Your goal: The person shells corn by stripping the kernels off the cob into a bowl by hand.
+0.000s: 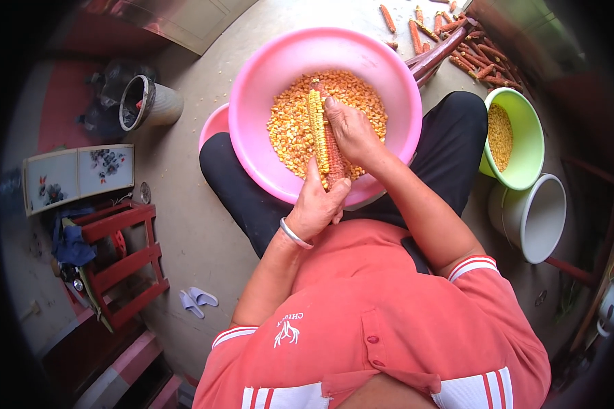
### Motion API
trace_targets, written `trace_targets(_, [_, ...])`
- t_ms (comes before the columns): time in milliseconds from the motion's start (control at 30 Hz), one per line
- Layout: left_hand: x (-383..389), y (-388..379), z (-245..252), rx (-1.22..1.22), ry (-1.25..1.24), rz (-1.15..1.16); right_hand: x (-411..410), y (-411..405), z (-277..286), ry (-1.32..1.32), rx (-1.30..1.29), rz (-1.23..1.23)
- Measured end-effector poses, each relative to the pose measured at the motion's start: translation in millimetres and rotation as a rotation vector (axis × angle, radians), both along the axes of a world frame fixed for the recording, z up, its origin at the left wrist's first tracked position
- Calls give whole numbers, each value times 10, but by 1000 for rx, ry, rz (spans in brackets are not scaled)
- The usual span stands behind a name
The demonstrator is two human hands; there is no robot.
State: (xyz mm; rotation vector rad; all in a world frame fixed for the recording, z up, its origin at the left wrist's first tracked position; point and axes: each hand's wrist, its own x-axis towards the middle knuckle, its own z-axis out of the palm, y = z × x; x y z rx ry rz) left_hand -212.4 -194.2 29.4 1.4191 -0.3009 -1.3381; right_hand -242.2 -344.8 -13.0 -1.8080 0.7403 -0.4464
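A partly shelled corn cob (318, 125) is held lengthwise over a large pink plastic basin (256, 97). Yellow kernels still cover its left side, while the right side is bare and reddish. My left hand (317, 198), with a silver bangle at the wrist, grips the cob's near end. Around its upper right side is my right hand (352, 128), the thumb pressed along the cob near the kernels. Loose corn kernels (291, 135) fill the bottom of the basin, which rests across my thighs. Part of the cob is hidden by both hands.
Bare red cobs (483, 59) lie heaped at the far right. A green bucket with kernels (517, 148) and a white bucket (542, 220) stand at my right. Leftward are a wastebasket (163, 105), a red wooden stool (125, 255) and slippers (198, 300). Another pink container (212, 125) shows behind the basin.
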Motion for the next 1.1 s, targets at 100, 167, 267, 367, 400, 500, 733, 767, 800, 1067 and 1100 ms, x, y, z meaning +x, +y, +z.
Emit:
trace_targets(100, [-25,19,-15,-6,8,10,13,-20,2,-34,29,-37])
trace_targets(167, [-57,10,46,48,-115,-48,33,-70,78,-35,36,5])
trace_targets(267, [-50,-3,55,57,-40,-41,54,-113,-111,3,26,1])
trace_targets(367, [-63,-28,48,14,5,24,42,-109,-131,-78,47,-6])
trace_targets(400, [-57,-20,33,14,6,27,27,-98,-97,-106,72,8])
trace_targets(500, [-47,-8,6,-2,39,58,-69,-42,10,-4,-5,109])
trace_targets(733, [-16,-13,19,-42,104,32,-125,-52,-140,-103,32,149])
trace_targets(767, [-20,-10,23,-31,92,29,-117,-82,-165,-175,61,132])
trace_targets(800, [-34,-7,34,-32,91,30,-99,-102,-133,-157,167,115])
trace_targets(1067, [-187,-32,-113,-158,-257,81,-6,-89,20,48,61,122])
trace_targets(1100, [-181,-28,-120,-159,-257,79,-6,-106,4,48,61,120])
